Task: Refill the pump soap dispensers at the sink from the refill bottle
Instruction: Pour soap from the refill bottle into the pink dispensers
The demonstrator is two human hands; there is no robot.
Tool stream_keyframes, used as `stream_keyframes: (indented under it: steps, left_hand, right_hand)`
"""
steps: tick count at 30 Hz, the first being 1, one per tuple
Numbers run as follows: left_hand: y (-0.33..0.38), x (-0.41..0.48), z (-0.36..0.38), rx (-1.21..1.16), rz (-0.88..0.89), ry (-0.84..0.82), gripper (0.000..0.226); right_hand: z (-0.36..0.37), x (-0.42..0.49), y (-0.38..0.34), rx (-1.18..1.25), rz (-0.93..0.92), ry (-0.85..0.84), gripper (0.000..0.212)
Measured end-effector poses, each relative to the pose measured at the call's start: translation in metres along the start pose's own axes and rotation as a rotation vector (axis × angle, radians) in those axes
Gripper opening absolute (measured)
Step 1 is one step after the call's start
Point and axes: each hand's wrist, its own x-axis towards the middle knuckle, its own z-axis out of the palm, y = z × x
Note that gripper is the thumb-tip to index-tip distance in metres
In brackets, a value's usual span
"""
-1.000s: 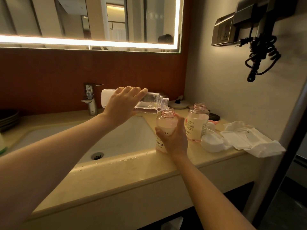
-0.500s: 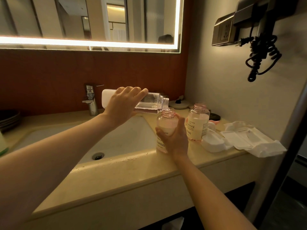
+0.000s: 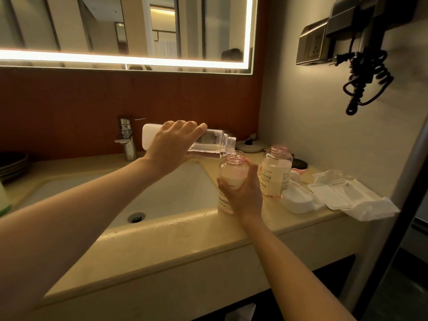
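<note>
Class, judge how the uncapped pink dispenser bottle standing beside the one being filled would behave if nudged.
The free dispenser bottle looks well filled, so probably heavy for its size. With its neck open, tipping would likely cause a spill. Its round body might roll.

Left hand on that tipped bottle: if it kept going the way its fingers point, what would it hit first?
The left hand points rightward along the refill bottle it grips. Carried on, it would probably meet the side wall, passing just above the near dispenser; depth is unclear.
</note>
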Motion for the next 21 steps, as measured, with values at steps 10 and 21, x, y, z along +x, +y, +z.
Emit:
stream_keyframes:
  steps: [10, 21]
  left_hand:
    - [-0.0011, 0.0016, -0.0005, -0.008, -0.002, -0.036, 0.076]
    - [-0.0014, 0.0021, -0.0025, 0.010, 0.011, -0.037, 0.076]
  right_hand:
    - [0.0004, -0.0005, -0.0002, 0.004, 0.012, 0.006, 0.073]
    - [0.0001, -0.0005, -0.0007, 0.009, 0.031, -0.005, 0.074]
